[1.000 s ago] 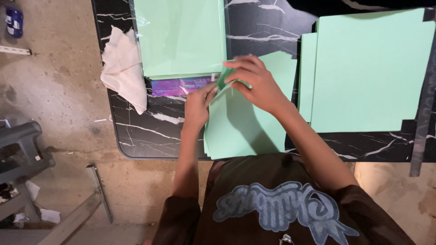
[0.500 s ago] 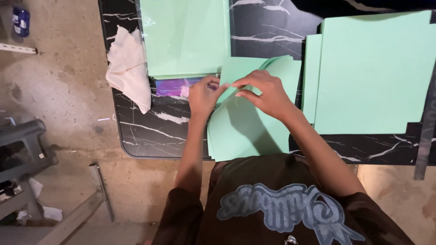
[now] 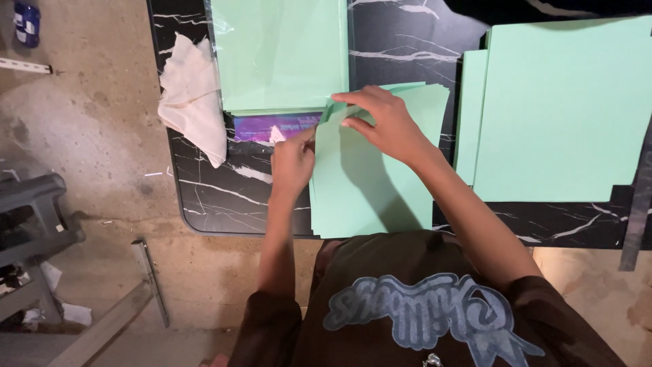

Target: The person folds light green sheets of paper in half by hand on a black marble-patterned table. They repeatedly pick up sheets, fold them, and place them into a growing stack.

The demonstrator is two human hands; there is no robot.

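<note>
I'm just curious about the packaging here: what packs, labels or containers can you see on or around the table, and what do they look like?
Clear plastic wrap: around the mint-green paper stack at the table's top, shiny.
Purple label strip: at that stack's near edge, beside the left hand, rectangular, purple and blue.
Blue container: on the floor, top left, small, with a pale label.

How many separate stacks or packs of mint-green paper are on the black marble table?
3. A plastic-wrapped pack at top left, a loose stack under both hands in the middle, and a large stack at right. Its offset left edge may be a separate pile.
</note>
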